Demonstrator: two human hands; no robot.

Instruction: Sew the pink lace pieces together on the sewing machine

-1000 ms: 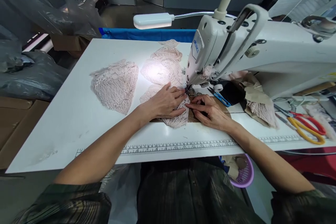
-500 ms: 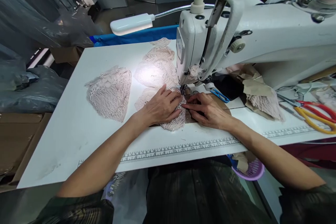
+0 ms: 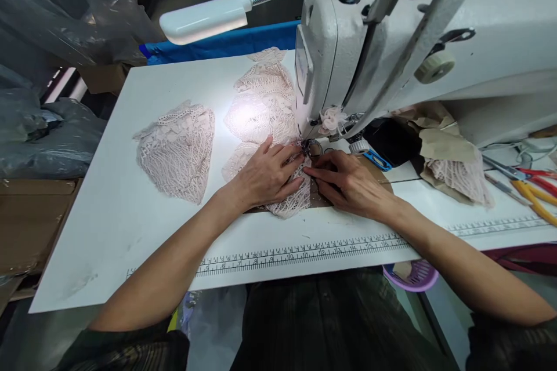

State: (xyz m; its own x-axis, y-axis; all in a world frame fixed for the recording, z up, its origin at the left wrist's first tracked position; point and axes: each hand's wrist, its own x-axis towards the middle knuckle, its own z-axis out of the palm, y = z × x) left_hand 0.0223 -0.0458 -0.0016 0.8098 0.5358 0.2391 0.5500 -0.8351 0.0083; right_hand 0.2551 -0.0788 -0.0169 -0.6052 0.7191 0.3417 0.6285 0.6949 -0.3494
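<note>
Pale pink lace fabric (image 3: 290, 204) lies under the needle area of a white sewing machine (image 3: 324, 58). My left hand (image 3: 272, 174) rests flat on this lace, fingers spread and pointing toward the presser foot (image 3: 310, 149). On the other side, my right hand (image 3: 343, 181) has its fingers drawn together at the lace's right edge, the index fingertip touching it. Further lace (image 3: 261, 110) stretches back along the machine's left side under a bright spot of light. A separate lace piece (image 3: 178, 151) lies to the left.
A lamp (image 3: 204, 18) on a bendable neck hangs over the white table (image 3: 100, 214). Right of the machine are a blue thread snipper (image 3: 376, 160), brown paper with lace (image 3: 455, 165) and yellow-and-red-handled scissors (image 3: 537, 197). A printed ruler (image 3: 304, 254) runs along the front edge.
The camera view has come closer to the machine, which looks larger. Both hands keep nearly the same place on the lace, with no clear shift of the fabric.
</note>
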